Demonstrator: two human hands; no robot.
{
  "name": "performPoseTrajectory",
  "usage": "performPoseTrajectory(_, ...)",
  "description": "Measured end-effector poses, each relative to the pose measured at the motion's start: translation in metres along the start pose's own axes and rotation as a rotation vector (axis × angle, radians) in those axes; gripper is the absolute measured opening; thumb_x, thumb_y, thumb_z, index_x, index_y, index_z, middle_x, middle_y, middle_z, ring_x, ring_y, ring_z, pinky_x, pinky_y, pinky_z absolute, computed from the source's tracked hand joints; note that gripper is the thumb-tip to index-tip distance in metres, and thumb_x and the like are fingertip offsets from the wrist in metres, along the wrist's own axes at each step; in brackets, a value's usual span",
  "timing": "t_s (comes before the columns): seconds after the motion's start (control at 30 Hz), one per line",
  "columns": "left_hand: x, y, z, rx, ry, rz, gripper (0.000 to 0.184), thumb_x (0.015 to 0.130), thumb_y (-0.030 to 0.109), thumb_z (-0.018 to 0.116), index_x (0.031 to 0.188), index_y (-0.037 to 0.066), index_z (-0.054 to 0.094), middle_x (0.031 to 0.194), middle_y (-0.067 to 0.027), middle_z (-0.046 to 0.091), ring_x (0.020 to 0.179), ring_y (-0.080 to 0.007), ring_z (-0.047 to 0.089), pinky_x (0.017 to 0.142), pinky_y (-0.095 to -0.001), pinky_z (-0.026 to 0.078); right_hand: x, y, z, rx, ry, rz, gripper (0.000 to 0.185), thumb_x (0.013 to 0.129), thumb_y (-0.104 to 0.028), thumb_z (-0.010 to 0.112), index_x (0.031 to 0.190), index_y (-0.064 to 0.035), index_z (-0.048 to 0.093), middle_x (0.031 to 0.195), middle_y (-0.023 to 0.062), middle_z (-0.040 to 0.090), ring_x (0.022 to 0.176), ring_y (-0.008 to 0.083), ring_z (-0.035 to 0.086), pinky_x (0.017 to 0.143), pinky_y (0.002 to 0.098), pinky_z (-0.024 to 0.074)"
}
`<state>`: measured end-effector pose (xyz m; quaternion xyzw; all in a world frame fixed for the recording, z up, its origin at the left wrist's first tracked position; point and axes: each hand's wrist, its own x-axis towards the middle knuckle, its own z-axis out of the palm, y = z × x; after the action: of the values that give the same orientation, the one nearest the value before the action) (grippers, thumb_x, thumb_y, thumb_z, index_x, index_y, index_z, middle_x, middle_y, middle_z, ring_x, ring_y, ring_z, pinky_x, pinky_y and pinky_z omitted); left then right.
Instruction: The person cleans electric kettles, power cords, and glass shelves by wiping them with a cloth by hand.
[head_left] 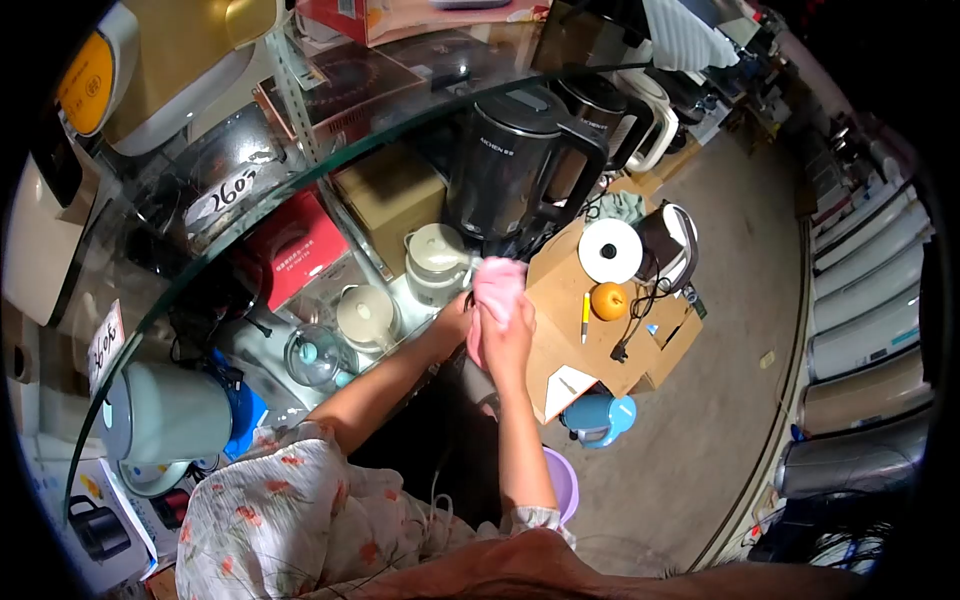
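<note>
A bunched pink cloth (498, 285) is gripped in my right hand (510, 340), its fingers closed round it and one end hanging down between my hands. My left hand (457, 325) is pressed up against the cloth from the left, fingers curled and partly hidden behind it. A small dark bit shows by the left fingers, but I cannot make out what it belongs to. Just beyond the hands, a cream lidded pot (436, 255) stands on the lower shelf. To the right, a cardboard box (560, 345) carries an orange fruit (609, 301), a yellow-handled knife (586, 318) and a white disc-shaped lid (610, 252).
Large black kettles (500, 170) stand behind my hands. A curved glass shelf edge (375, 150) overhangs the left side. Near the box are a kettle with a cord (668, 245), a blue jug (600, 415) on the floor and a purple basin (563, 485). A glass pot (318, 358) sits left.
</note>
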<state>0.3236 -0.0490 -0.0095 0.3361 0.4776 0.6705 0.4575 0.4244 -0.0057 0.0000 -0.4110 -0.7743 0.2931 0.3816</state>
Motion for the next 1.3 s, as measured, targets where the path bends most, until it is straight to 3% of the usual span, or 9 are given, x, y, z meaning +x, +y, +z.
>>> performPoseTrajectory(0.1, -0.008, -0.011, -0.016, 0.039, 0.063, -0.241, 0.024, 0.091, 0.010, 0.041, 0.114, 0.005, 0.047, 0.088, -0.0036, 0.054, 0.072, -0.0104, 0.052, 0.065, -0.0248, 0.046, 0.046, 0.015, 0.026, 0.095, -0.093, 0.146, 0.033, 0.082, -0.018, 0.063, 0.108, 0.0012, 0.058, 0.118, 0.0236, 0.047, 0.104, 0.0358, 0.051, 0.088, 0.0387, 0.0424)
performPoseTrajectory(0.2, -0.015, 0.008, -0.032, -0.099, 0.075, -0.353, 0.024, 0.090, 0.012, 0.044, 0.113, 0.005, 0.048, 0.080, -0.0028, 0.052, 0.062, -0.0099, 0.051, 0.056, -0.0234, 0.044, 0.083, 0.005, 0.022, 0.466, -0.080, 0.574, 0.017, 0.085, -0.009, 0.057, 0.100, 0.0005, 0.057, 0.084, 0.0104, 0.059, 0.066, 0.0194, 0.061, 0.059, 0.0315, 0.0504)
performPoseTrajectory(0.27, -0.019, 0.020, -0.041, -0.092, 0.119, -0.378, 0.027, 0.092, 0.017, 0.047, 0.116, 0.006, 0.048, 0.080, -0.0029, 0.053, 0.064, -0.0096, 0.052, 0.055, -0.0235, 0.044, 0.080, 0.007, 0.032, 0.440, 0.097, 0.354, 0.018, 0.086, -0.010, 0.056, 0.100, 0.0013, 0.058, 0.077, 0.0089, 0.061, 0.069, 0.0196, 0.061, 0.063, 0.0315, 0.0502)
performPoseTrajectory(0.47, -0.031, 0.034, -0.071, 0.264, 0.126, -0.286, 0.028, 0.094, 0.020, 0.045, 0.117, 0.006, 0.047, 0.080, -0.0034, 0.056, 0.058, -0.0108, 0.054, 0.054, -0.0264, 0.046, 0.049, 0.011, 0.039, -0.269, -0.339, -0.219, 0.030, 0.075, -0.013, 0.061, 0.105, -0.0157, 0.067, 0.104, 0.0161, 0.054, 0.095, 0.0340, 0.055, 0.082, 0.0396, 0.0465)
performPoseTrajectory(0.63, -0.036, 0.047, -0.095, 0.618, 0.101, -0.235, 0.021, 0.092, 0.019, 0.045, 0.108, 0.006, 0.048, 0.067, -0.0074, 0.055, 0.053, -0.0161, 0.055, 0.051, -0.0314, 0.045, 0.068, -0.042, 0.013, -0.389, -0.192, 0.134, 0.025, 0.077, -0.016, 0.060, 0.100, -0.0163, 0.068, 0.106, 0.0137, 0.055, 0.094, 0.0317, 0.058, 0.079, 0.0404, 0.0476)
performPoseTrajectory(0.73, -0.038, 0.049, -0.107, 0.709, 0.080, -0.232, 0.021, 0.091, 0.020, 0.044, 0.105, 0.005, 0.048, 0.063, -0.0104, 0.055, 0.052, -0.0197, 0.055, 0.051, -0.0354, 0.044, 0.066, -0.048, 0.034, -0.428, 0.044, -0.199, 0.029, 0.074, -0.012, 0.061, 0.102, -0.0168, 0.066, 0.112, 0.0141, 0.055, 0.095, 0.0354, 0.057, 0.079, 0.0433, 0.0476)
performPoseTrajectory(0.9, -0.035, 0.030, -0.127, 0.769, 0.052, -0.016, 0.027, 0.090, 0.018, 0.045, 0.113, 0.006, 0.050, 0.061, -0.0086, 0.054, 0.056, -0.0183, 0.056, 0.053, -0.0347, 0.043, 0.067, -0.009, 0.077, -0.483, -0.428, -0.324, 0.034, 0.072, -0.009, 0.062, 0.104, -0.0208, 0.067, 0.119, 0.0015, 0.057, 0.102, 0.0321, 0.054, 0.084, 0.0393, 0.0494)
performPoseTrajectory(1.13, -0.032, 0.020, -0.143, 0.569, 0.078, -0.239, 0.032, 0.090, 0.016, 0.045, 0.121, 0.007, 0.051, 0.061, -0.0045, 0.054, 0.051, -0.0126, 0.052, 0.048, -0.0297, 0.044, 0.061, -0.014, 0.105, -0.404, -0.192, -0.050, 0.019, 0.073, -0.012, 0.061, 0.090, -0.0118, 0.069, 0.100, 0.0083, 0.063, 0.094, 0.0363, 0.052, 0.076, 0.0430, 0.0467)
performPoseTrajectory(1.3, -0.034, 0.033, -0.139, 0.499, 0.082, -0.319, 0.035, 0.093, 0.020, 0.046, 0.126, 0.010, 0.050, 0.060, -0.0025, 0.053, 0.049, -0.0103, 0.050, 0.044, -0.0262, 0.042, 0.053, -0.038, 0.043, 0.005, -0.472, 0.104, 0.021, 0.077, -0.016, 0.054, 0.087, -0.0037, 0.068, 0.082, 0.0204, 0.066, 0.078, 0.0357, 0.065, 0.072, 0.0422, 0.0503)
